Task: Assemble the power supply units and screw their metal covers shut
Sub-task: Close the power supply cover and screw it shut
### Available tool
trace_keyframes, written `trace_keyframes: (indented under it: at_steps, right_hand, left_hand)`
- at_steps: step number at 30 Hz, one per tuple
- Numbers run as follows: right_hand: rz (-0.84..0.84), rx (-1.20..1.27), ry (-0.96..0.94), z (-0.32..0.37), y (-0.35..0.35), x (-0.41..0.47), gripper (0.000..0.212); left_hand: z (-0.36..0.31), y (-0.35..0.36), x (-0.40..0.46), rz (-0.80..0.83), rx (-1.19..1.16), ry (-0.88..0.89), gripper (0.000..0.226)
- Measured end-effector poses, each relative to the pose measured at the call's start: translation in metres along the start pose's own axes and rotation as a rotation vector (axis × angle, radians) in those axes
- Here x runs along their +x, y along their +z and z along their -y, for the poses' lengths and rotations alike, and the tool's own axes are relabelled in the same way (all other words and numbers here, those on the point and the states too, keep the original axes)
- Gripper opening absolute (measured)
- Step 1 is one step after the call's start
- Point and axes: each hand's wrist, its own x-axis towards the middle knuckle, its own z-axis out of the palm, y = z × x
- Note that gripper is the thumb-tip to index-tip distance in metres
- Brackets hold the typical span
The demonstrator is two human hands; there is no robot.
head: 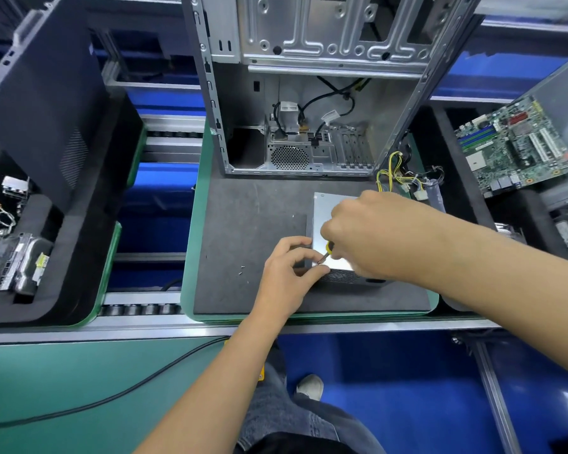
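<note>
An open steel case (309, 93) stands at 12 o'clock on the grey foam mat (243, 224). At 3 o'clock on the mat lies the PSU (322, 217), a boxy sheet-metal unit with a smooth cover and mesh side; likely heavy, rigid, slippery, best braced at its edges. The right hand (368, 234) grips a yellow-handled screwdriver (327, 250); the left hand (289, 267) pinches near its tip. Tiny loose screws (241, 270) lie at 9 o'clock of the hands.
</note>
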Motion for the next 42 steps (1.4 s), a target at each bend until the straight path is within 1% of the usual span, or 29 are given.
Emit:
trace_keyframes:
  at_steps: [1,2,4,5,6,8,9,11,13,14,16,18,20,21,23,24,26,28,29,30,31,32,34,35,36,38,39,40,42]
  right_hand:
    - [0.003,0.043,0.028,0.003,-0.001,0.002,0.043]
    - [0.01,0.118,0.085,0.005,-0.001,0.005,0.046]
    - [0.064,0.292,0.248,0.003,-0.001,0.011,0.046]
    - [0.092,0.355,0.299,0.001,0.001,0.013,0.044]
    - [0.113,0.398,0.308,-0.001,0.003,0.012,0.041]
    - [0.119,0.427,0.244,-0.003,0.006,0.01,0.022]
    - [0.104,0.395,0.192,-0.002,0.006,0.006,0.014]
    - [0.04,0.229,0.119,-0.002,0.006,0.003,0.009]
    - [-0.001,0.031,0.069,-0.001,0.005,0.002,0.014]
    - [-0.001,-0.021,0.057,0.002,0.005,0.003,0.018]
    - [0.027,-0.024,0.089,0.009,0.003,0.005,0.016]
    - [0.075,0.039,0.154,0.012,0.003,0.007,0.014]
    - [0.122,0.134,0.172,0.008,0.002,0.005,0.02]
    - [0.111,0.151,0.163,0.005,0.002,0.004,0.023]
    - [0.061,0.055,0.114,0.001,0.002,0.001,0.032]
    - [0.048,-0.022,0.07,0.0,0.0,0.0,0.032]
    - [0.052,-0.175,-0.057,-0.002,-0.005,-0.001,0.021]
    - [0.074,-0.248,-0.143,-0.003,-0.007,-0.001,0.015]
    - [0.09,-0.24,-0.138,-0.004,-0.007,0.001,0.012]
    - [0.086,-0.204,-0.09,-0.002,-0.007,0.003,0.018]
    - [0.081,-0.145,-0.011,-0.002,-0.006,0.008,0.03]
    - [0.103,-0.041,0.088,-0.003,-0.006,0.011,0.037]
    - [0.186,0.123,0.215,-0.005,-0.005,0.013,0.043]
    - [0.226,0.165,0.222,-0.003,-0.004,0.011,0.041]
    - [0.23,0.165,0.207,-0.001,-0.003,0.008,0.034]
    - [0.126,-0.008,0.07,0.007,-0.001,0.004,0.017]
    - [0.075,-0.102,-0.025,0.01,-0.002,0.003,0.015]
    - [0.049,-0.137,-0.101,0.011,-0.005,0.003,0.017]
    - [0.102,-0.145,-0.094,0.013,-0.013,0.006,0.009]
  left_hand:
    - [0.0,0.0,0.0,0.001,0.004,0.011,0.012]
    - [0.001,0.0,0.0,0.004,0.008,0.022,0.012]
    - [0.001,0.001,0.0,0.008,0.006,0.021,0.012]
    - [0.002,0.0,0.0,0.003,0.002,0.013,0.012]
    - [0.002,0.0,-0.001,0.001,-0.001,0.008,0.012]
    - [0.003,0.0,0.0,0.001,-0.003,0.012,0.013]
    - [0.004,0.0,0.0,0.004,-0.009,0.01,0.013]
    - [0.006,0.001,0.001,0.001,-0.023,0.005,0.013]
    - [0.006,0.002,0.0,-0.006,-0.024,0.001,0.012]
    - [0.006,0.002,0.0,-0.011,-0.021,0.007,0.013]
    - [0.006,0.003,0.001,-0.021,-0.004,0.029,0.014]
    - [0.007,0.004,0.001,-0.022,0.009,0.038,0.012]
    - [0.008,0.004,0.0,-0.026,-0.004,0.031,0.011]
    - [0.007,0.004,0.0,-0.025,-0.01,0.027,0.012]
    - [0.007,0.003,0.0,-0.016,-0.012,0.018,0.015]
    - [0.008,0.003,0.0,-0.014,-0.019,0.013,0.014]
    - [0.009,0.005,0.0,-0.017,-0.047,0.009,0.013]
    - [0.008,0.006,-0.001,-0.025,-0.069,0.007,0.013]
    - [0.008,0.006,-0.001,-0.025,-0.07,0.005,0.014]
    - [0.008,0.006,-0.001,-0.024,-0.069,0.003,0.015]
    - [0.01,0.006,0.0,-0.022,-0.067,0.003,0.015]
    - [0.01,0.006,-0.001,-0.019,-0.066,0.002,0.015]
    - [0.01,0.005,-0.001,-0.015,-0.071,-0.006,0.014]
    - [0.01,0.005,-0.001,-0.011,-0.07,-0.004,0.013]
    - [0.01,0.006,-0.001,-0.015,-0.064,0.006,0.012]
    - [0.01,0.006,-0.001,-0.021,-0.061,0.017,0.013]
    - [0.011,0.006,-0.001,-0.016,-0.06,0.018,0.014]
    - [0.011,0.005,-0.001,-0.01,-0.054,0.023,0.014]
    - [0.013,0.004,-0.002,-0.01,-0.052,0.037,0.016]
